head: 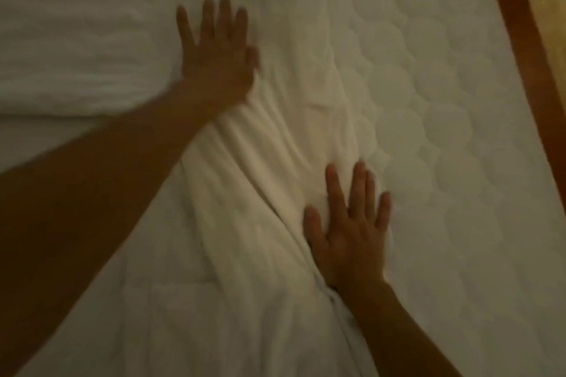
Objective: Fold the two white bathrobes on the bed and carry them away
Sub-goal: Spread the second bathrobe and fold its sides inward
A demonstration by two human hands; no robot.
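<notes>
1. The robe (245, 193) lies spread lengthwise on the bed (444, 131). It runs from under the left hand (214, 49) down past the right hand (349, 223) toward the person.
2. The left hand is palm down with fingers straight and fanned, pressing the far end of the robe. It grips nothing.
3. The right hand is also flat, fingers straight and slightly spread. It presses the robe's bunched edge, where a long crease runs just left of the thumb. Bare quilted bed starts right beyond its little finger.
4. A pocket (183, 300) shows nearer the person, left of the right wrist, so this seems to be the robe's front.
5. A ribbed cloth (61, 40) lies left of the left hand. It may be the second robe, but blur and dim light leave that unsure.
6. A wooden frame (520, 40) runs well to the right of both hands.
7. The step in hand looks like smoothing the first robe flat before a fold. Wrinkles between the two hands suggest it is not yet even, so the task seems to be at an early stage.
8. The next move likely calls for the flat palms to change to pinching an edge. That side could then be drawn across the middle while the other hand pins the cloth.
</notes>
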